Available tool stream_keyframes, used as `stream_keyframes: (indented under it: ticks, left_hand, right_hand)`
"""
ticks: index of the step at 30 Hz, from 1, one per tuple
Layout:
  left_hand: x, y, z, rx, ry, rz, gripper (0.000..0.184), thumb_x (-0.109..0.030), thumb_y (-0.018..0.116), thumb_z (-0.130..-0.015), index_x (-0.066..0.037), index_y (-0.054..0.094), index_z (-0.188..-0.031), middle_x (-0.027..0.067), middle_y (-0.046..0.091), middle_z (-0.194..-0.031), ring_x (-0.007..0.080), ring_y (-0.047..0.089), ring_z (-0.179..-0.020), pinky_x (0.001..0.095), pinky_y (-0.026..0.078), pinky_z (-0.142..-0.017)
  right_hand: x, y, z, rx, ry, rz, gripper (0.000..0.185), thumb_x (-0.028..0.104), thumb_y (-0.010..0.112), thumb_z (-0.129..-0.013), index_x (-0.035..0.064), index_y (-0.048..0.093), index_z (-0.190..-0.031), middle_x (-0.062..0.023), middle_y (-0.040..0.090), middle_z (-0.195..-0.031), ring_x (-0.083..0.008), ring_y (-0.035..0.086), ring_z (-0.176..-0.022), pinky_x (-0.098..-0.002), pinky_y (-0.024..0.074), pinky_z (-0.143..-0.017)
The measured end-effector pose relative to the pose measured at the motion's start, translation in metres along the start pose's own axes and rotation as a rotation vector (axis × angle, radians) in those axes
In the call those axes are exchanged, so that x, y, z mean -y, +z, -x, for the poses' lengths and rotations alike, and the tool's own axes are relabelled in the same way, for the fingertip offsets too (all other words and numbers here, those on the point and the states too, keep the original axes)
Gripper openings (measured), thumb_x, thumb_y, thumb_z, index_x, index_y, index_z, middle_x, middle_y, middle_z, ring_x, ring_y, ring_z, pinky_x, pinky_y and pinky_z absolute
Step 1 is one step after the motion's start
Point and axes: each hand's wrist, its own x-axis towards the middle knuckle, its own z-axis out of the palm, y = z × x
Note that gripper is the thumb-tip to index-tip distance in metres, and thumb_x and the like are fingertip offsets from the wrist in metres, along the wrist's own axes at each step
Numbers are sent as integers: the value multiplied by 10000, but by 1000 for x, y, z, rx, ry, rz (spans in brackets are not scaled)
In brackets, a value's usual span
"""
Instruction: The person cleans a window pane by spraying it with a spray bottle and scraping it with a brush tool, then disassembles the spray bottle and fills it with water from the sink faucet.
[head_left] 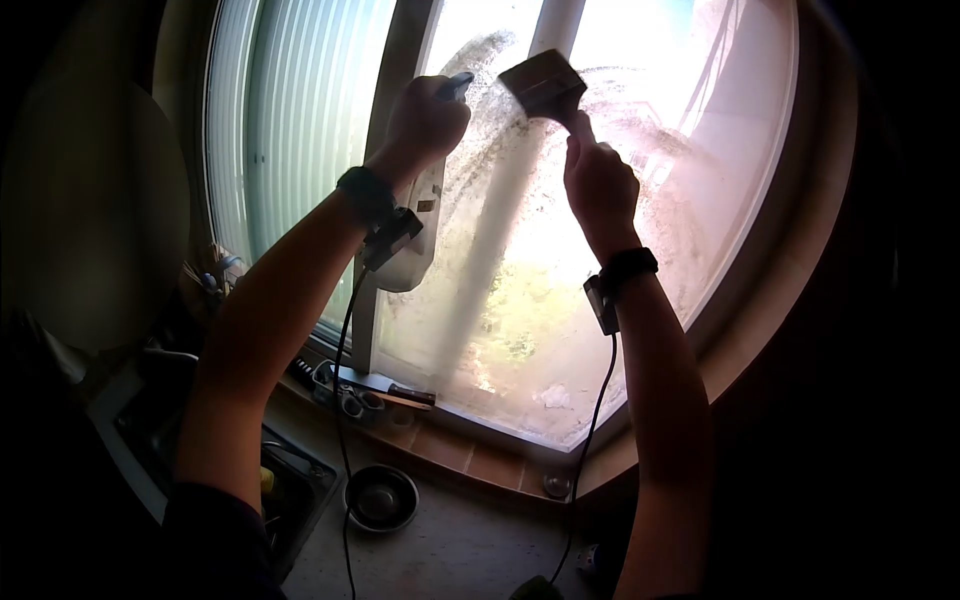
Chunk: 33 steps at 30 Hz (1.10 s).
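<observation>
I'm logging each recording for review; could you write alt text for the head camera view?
A person's right hand holds a broad, flat-headed tool up before a bright, smudged window; the left hand is closed around a dark-ended object. Below, a round bowl sits on a dim counter.

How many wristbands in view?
2. One wristband is on the arm just below the left hand; the other wristband is just below the right hand.
</observation>
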Motion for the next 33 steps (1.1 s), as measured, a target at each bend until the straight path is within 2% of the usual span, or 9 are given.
stream_keyframes:
  ticks: [2,7,11,15,19,23,27,32,33]
  left_hand:
    - [5,-6,1,47,-16,47,92,-41,577,-763,27,632,-793,77,632,-710,177,586,-659,348,473,-650]
    - [33,-13,-12,104,-116,311,143,20,539,-766,75,637,-856,96,664,-780,185,640,-730,316,508,-698]
    - [9,-1,5,41,-103,241,151,11,543,-777,70,649,-866,90,669,-775,169,643,-733,304,502,-686]
    - [-7,-9,16,26,-30,109,170,4,534,-791,34,657,-904,62,660,-771,146,591,-676,292,465,-645]
    - [9,-7,15,102,-102,152,136,4,535,-791,29,639,-875,45,629,-753,117,559,-683,284,445,-630]
    - [-11,16,25,107,40,139,234,1,550,-813,22,694,-997,9,582,-699,95,505,-610,278,424,-591]
    - [-32,34,16,168,107,143,457,-10,548,-817,-21,694,-1250,16,539,-643,88,448,-536,283,393,-531]
    - [-49,76,11,64,217,2,317,-34,523,-773,5,668,-1052,203,617,-724,300,575,-643,403,480,-652]
    - [-50,86,8,48,228,35,178,-54,531,-764,8,636,-894,231,633,-760,375,601,-721,455,487,-694]
  right_hand:
    - [-17,2,-21,-35,177,-102,332,277,449,-1058,97,491,-1334,-160,706,-739,-353,716,-656,-457,597,-575]
    - [12,5,9,184,-336,46,366,274,451,-1053,32,501,-1322,-191,704,-740,-356,718,-668,-470,594,-590]
    - [7,-6,-31,-42,211,-190,331,237,439,-1047,23,542,-1277,-210,712,-768,-386,717,-688,-474,593,-591]
    - [32,7,-12,232,-274,34,334,235,445,-1045,63,548,-1312,-202,718,-784,-367,725,-700,-449,600,-594]
    - [-8,-11,-24,-19,261,-100,358,258,465,-1041,62,515,-1336,-192,719,-774,-357,727,-696,-458,599,-588]
    - [-10,-4,21,198,-57,95,417,292,481,-1047,123,488,-1428,-143,694,-735,-289,712,-617,-423,595,-569]
    - [-75,-36,17,-11,349,-23,396,290,467,-1044,116,558,-1387,-203,720,-846,-394,716,-764,-493,587,-678]
    - [-89,-71,24,-66,429,-202,434,314,465,-1042,96,574,-1402,-221,728,-1067,-398,696,-997,-474,554,-898]
    - [-102,-65,24,-179,381,-159,410,307,500,-1023,127,579,-1382,-214,727,-837,-416,712,-803,-515,578,-742]
